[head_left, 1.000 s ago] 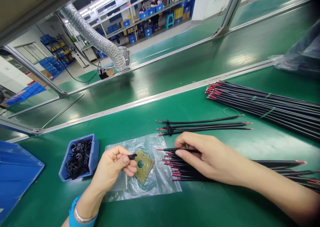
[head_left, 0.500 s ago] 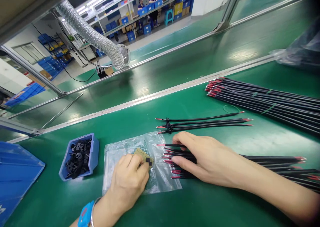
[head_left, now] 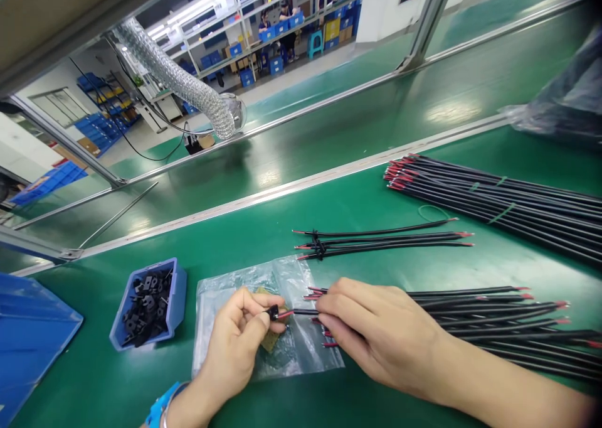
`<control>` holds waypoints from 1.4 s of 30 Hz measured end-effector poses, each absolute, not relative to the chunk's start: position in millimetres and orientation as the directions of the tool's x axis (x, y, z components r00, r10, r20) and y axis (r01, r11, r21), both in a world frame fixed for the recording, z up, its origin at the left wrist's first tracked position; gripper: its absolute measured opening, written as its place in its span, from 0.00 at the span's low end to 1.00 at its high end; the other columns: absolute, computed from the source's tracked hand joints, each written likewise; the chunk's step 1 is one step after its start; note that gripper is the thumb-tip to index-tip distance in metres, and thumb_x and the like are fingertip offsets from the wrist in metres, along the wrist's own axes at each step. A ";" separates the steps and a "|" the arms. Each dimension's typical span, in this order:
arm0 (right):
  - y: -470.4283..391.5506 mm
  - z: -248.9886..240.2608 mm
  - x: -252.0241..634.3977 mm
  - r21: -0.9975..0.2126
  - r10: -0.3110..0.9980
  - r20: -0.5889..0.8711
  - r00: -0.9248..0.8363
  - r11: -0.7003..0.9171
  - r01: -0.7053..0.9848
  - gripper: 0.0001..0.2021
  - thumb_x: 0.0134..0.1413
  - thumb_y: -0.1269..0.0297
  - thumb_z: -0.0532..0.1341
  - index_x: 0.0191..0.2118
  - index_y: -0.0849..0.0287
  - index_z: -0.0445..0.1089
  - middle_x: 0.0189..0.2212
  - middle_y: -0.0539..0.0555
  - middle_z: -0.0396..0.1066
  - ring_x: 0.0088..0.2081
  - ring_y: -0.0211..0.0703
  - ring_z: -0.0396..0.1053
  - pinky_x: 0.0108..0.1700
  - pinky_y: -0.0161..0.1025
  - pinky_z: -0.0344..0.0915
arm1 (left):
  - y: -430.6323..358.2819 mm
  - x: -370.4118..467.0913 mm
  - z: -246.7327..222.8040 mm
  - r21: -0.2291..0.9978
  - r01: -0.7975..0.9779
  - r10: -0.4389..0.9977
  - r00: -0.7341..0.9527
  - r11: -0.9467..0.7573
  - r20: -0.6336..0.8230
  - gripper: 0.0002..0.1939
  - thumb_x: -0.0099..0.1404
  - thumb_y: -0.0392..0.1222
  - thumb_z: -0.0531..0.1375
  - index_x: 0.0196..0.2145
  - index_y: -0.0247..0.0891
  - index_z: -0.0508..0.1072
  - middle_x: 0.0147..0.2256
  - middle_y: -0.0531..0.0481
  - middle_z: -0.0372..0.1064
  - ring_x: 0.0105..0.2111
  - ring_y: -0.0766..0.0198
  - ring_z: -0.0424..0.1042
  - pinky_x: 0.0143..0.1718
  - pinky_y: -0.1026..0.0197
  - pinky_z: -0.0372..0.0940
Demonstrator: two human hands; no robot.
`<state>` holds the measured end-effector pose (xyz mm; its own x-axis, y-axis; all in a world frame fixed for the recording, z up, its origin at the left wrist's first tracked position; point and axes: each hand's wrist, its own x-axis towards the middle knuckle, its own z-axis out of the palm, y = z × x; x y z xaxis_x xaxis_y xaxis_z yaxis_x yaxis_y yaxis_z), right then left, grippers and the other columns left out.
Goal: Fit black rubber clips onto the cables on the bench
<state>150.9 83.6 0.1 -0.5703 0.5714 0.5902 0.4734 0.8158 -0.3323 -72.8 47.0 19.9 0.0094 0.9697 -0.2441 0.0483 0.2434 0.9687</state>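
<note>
Between thumb and fingers of my left hand is a small black plastic part. My right hand pinches a black cable near its end. The cable's bare red wire tip points left and meets the black part; whether it sits inside cannot be told. Below my left hand, a brownish-yellow block lies on a clear plastic bag, partly hidden by the fingers. More loose black cables with red ends lie under and beside my right hand. Behind it lie several cables with black parts at their left ends.
A blue bin of small black parts stands at left, near a larger blue container. A tied cable bundle lies at back right, beside a green band. A metal rail crosses behind; a foil duct hangs beyond.
My left hand has lifted the black part off the brownish block. My right hand has picked a cable from the pile and brought its red end left to the part.
</note>
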 end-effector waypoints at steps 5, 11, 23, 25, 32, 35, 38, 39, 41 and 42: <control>80.8 -1.7 150.1 -0.312 0.534 0.661 -0.528 0.835 0.454 0.06 0.64 0.72 0.55 0.38 0.61 0.69 0.27 0.52 0.67 0.28 0.40 0.63 0.29 0.38 0.58 | 44.7 -69.1 20.1 0.965 -0.096 0.970 0.015 0.243 -0.243 0.17 0.58 0.49 0.69 0.26 0.36 0.67 0.40 0.45 0.75 0.36 0.62 0.75 0.41 0.59 0.71; 80.3 2.9 151.0 -0.319 0.526 0.700 -0.483 0.835 0.448 0.05 0.63 0.74 0.56 0.39 0.61 0.68 0.29 0.52 0.67 0.29 0.39 0.63 0.30 0.38 0.58 | 46.0 -74.0 17.9 0.927 -0.238 0.956 0.119 0.289 -0.267 0.15 0.55 0.41 0.72 0.31 0.36 0.68 0.42 0.47 0.75 0.39 0.64 0.75 0.43 0.62 0.70; 76.6 6.1 152.8 -0.302 0.509 0.733 -0.452 0.838 0.455 0.05 0.63 0.74 0.56 0.40 0.61 0.68 0.30 0.53 0.70 0.31 0.39 0.66 0.32 0.37 0.61 | 44.4 -80.5 8.6 0.927 -0.243 0.948 0.212 0.287 -0.238 0.16 0.54 0.36 0.73 0.37 0.37 0.71 0.43 0.48 0.76 0.39 0.67 0.75 0.44 0.65 0.69; 76.1 6.9 151.6 -0.303 0.504 0.721 -0.475 0.847 0.438 0.06 0.63 0.74 0.56 0.40 0.61 0.69 0.29 0.52 0.70 0.30 0.39 0.66 0.32 0.37 0.61 | 43.9 -79.1 10.3 0.924 -0.262 0.951 0.211 0.277 -0.225 0.16 0.53 0.36 0.73 0.37 0.37 0.72 0.42 0.49 0.76 0.38 0.68 0.76 0.41 0.67 0.69; 69.6 8.4 146.5 -0.260 0.457 0.699 -0.550 0.879 0.399 0.09 0.63 0.74 0.53 0.39 0.61 0.71 0.26 0.51 0.69 0.28 0.39 0.65 0.30 0.39 0.59 | 42.2 -71.5 8.1 0.912 -0.260 0.945 0.169 0.316 -0.279 0.22 0.46 0.35 0.76 0.38 0.39 0.75 0.38 0.49 0.77 0.34 0.67 0.77 0.34 0.71 0.69; 67.7 9.6 145.5 -0.246 0.455 0.697 -0.554 0.878 0.411 0.10 0.62 0.75 0.53 0.37 0.61 0.71 0.25 0.51 0.68 0.27 0.39 0.64 0.29 0.38 0.59 | 41.0 -69.1 3.6 0.896 -0.282 0.938 0.146 0.343 -0.314 0.20 0.43 0.36 0.77 0.35 0.39 0.80 0.30 0.53 0.74 0.28 0.68 0.77 0.28 0.72 0.68; 64.9 10.4 145.3 -0.261 0.467 0.669 -0.579 0.876 0.405 0.11 0.63 0.75 0.51 0.33 0.60 0.69 0.25 0.51 0.66 0.26 0.38 0.63 0.29 0.37 0.60 | 39.1 -67.7 4.7 0.952 -0.198 0.967 0.147 0.234 -0.208 0.15 0.44 0.37 0.77 0.32 0.43 0.83 0.29 0.53 0.73 0.27 0.68 0.76 0.28 0.70 0.69; 63.6 10.7 145.2 -0.268 0.472 0.659 -0.586 0.875 0.403 0.12 0.64 0.74 0.51 0.32 0.59 0.69 0.25 0.51 0.66 0.27 0.37 0.64 0.29 0.36 0.60 | 38.4 -67.4 6.2 0.980 -0.132 0.982 0.138 0.149 -0.131 0.13 0.46 0.37 0.76 0.32 0.45 0.83 0.30 0.52 0.74 0.27 0.69 0.76 0.28 0.70 0.69; 60.8 11.7 145.1 -0.280 0.481 0.646 -0.592 0.871 0.402 0.13 0.65 0.73 0.50 0.30 0.58 0.68 0.25 0.51 0.66 0.27 0.37 0.64 0.30 0.35 0.62 | 37.2 -66.9 9.1 0.998 0.037 0.988 0.144 -0.054 0.048 0.12 0.50 0.37 0.74 0.34 0.48 0.84 0.29 0.51 0.75 0.27 0.69 0.74 0.28 0.71 0.69; 59.5 12.4 145.0 -0.286 0.488 0.639 -0.594 0.868 0.405 0.14 0.65 0.73 0.50 0.30 0.58 0.67 0.25 0.51 0.66 0.27 0.37 0.64 0.31 0.34 0.62 | 36.7 -66.6 10.1 0.982 0.113 0.979 0.156 -0.148 0.130 0.13 0.51 0.36 0.73 0.35 0.49 0.83 0.29 0.51 0.76 0.27 0.69 0.74 0.28 0.71 0.69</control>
<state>145.0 59.5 12.4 -0.5945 0.4879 0.6392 0.4052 0.8684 -0.2859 -66.6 36.7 10.1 0.1556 0.9793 0.1298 0.1130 -0.1482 0.9825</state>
